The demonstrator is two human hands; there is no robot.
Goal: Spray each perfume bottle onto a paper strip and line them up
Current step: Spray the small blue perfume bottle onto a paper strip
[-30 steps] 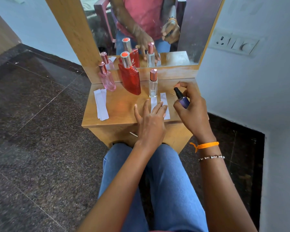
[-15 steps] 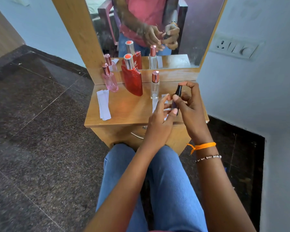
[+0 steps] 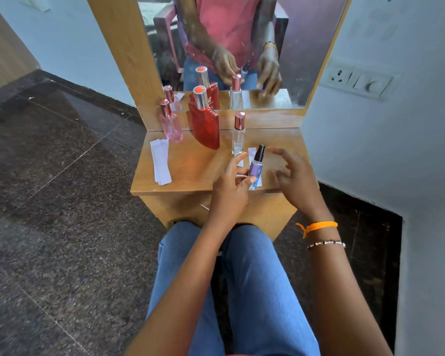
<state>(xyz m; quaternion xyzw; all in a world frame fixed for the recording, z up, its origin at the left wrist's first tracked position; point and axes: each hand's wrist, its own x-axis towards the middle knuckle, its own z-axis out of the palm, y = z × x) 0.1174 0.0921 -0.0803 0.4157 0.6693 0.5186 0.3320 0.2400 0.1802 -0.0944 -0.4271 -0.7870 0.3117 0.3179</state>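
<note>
While left hand (image 3: 229, 186) pinches, slim violet bottle (image 3: 256, 170)

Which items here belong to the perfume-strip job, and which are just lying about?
Job items: purple bottle gripped by left hand; clear bottle; red bottle; pink bottle; paper strips; open right hand.

Incidental: mirror; wall switches.
</note>
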